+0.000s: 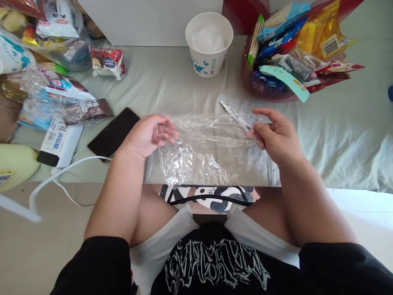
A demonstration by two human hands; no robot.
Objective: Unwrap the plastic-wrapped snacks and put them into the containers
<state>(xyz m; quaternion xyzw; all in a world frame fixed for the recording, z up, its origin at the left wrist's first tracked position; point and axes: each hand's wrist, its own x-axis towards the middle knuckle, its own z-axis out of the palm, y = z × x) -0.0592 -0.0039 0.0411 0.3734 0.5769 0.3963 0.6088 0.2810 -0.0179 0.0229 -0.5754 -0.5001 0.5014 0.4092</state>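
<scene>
A clear, crinkled plastic bag (211, 153) is stretched between my two hands above the cloth-covered surface. My left hand (147, 134) grips its left end, fingers curled with the film over them. At the other end, my right hand (274, 133) pinches the plastic between thumb and fingers, its index finger extended. Behind the film, close to my right fingertips, lies a slim utility knife (235, 114), pointing up and left; its lower end is partly covered by the plastic. A dark phone (115, 133) rests just left of my left hand.
Beyond the bag stands a paper cup (208, 49) with white, translucent material inside. A basket (260, 88) of snack packets is at the back right. Packaged snacks (107, 63) crowd the left, near a white box-shaped device (61, 139) with a cable (66, 168).
</scene>
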